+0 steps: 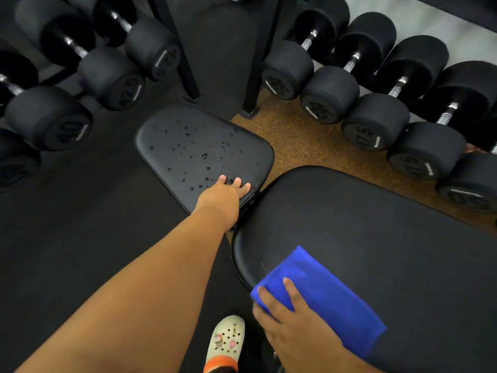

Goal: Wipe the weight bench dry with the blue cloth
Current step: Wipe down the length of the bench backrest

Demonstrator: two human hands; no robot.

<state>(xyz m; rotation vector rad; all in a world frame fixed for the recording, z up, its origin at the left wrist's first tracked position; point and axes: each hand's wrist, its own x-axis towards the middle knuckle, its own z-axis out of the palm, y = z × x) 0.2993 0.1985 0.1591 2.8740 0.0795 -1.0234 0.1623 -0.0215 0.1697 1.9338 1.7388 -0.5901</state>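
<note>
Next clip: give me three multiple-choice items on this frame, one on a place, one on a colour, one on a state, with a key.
1. Where does the cloth lie?
A. on the long back pad
B. on the floor
C. on a dumbbell

2. What colour is the cloth?
A. red
B. blue
C. white

3. What state is the small seat pad in?
A. dry
B. covered by the cloth
C. beaded with water drops

Key: A, the right hand presses it on the long back pad; B, it is plainly blue; C, drops dot the pad by the left hand.
</note>
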